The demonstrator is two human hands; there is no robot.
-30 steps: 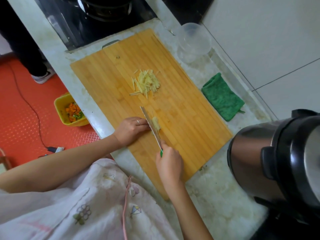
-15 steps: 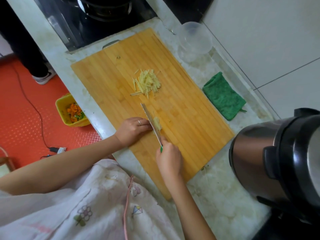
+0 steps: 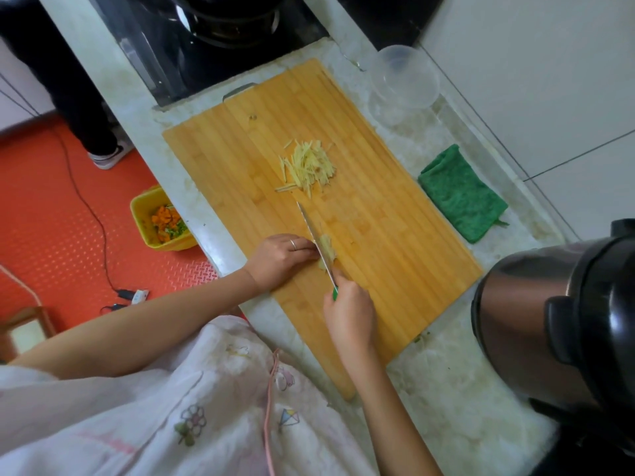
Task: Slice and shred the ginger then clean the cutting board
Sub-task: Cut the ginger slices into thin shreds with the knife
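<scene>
A bamboo cutting board (image 3: 395, 242) lies on the pale counter. A pile of shredded ginger (image 3: 309, 166) sits in its far middle. Nearer me, my left hand (image 3: 278, 259) presses its curled fingertips on a small piece of ginger (image 3: 326, 247). My right hand (image 3: 348, 314) grips the green handle of a knife (image 3: 314, 235), whose thin blade stands against the ginger piece, right beside my left fingertips. Part of the ginger piece is hidden by the blade and my fingers.
A green cloth (image 3: 460, 194) lies right of the board. A clear plastic bowl (image 3: 402, 80) stands at the far right corner. A steel pot with black lid (image 3: 556, 321) crowds the near right. A stove (image 3: 220, 32) is beyond; a yellow bin (image 3: 161, 221) sits on the red floor.
The knife blade and both hands have stayed at the small ginger piece with only slight shifts. The shredded pile has not moved.
</scene>
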